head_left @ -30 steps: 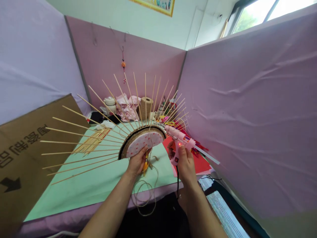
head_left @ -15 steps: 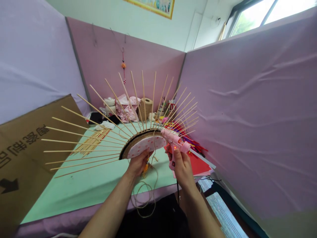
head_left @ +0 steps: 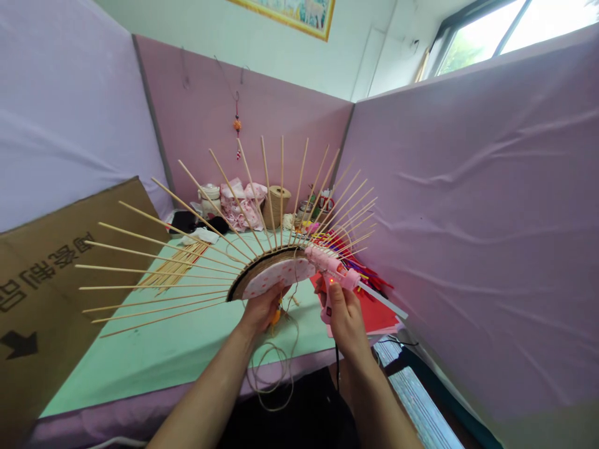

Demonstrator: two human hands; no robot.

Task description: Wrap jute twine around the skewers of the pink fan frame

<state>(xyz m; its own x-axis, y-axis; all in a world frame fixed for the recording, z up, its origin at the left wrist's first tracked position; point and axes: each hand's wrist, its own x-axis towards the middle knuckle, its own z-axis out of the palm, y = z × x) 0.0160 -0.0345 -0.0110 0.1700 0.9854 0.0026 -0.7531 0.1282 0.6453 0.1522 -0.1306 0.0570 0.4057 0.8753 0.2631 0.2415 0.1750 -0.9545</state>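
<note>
My left hand (head_left: 262,307) grips the lower edge of a half-round craft piece (head_left: 276,274), which has a pink-dotted white face and a dark, twine-wrapped curved rim. Thin wooden sticks (head_left: 156,267) fan outward from that rim. In my right hand (head_left: 345,308) is a pink hot glue gun (head_left: 327,265), its small light glowing and a glue stick (head_left: 381,299) poking out the back. The gun's nozzle end is at the right part of the rim; the exact contact is hidden. Loose twine (head_left: 281,368) hangs below the piece, and something orange (head_left: 277,313) shows beside my left hand.
Spare sticks (head_left: 175,268) lie on the green tabletop (head_left: 140,362). A cardboard box (head_left: 60,280) stands at the left. Along the back are a twine spool (head_left: 277,202), a white jar (head_left: 209,198) and pink cloth (head_left: 241,206). Red sheets (head_left: 374,312) and colourful pipe cleaners lie at the right.
The fan of sticks has tilted slightly, its upper tips shifting right. Both hands keep their holds, and the glue gun stays at the rim. The camera view has shifted a little.
</note>
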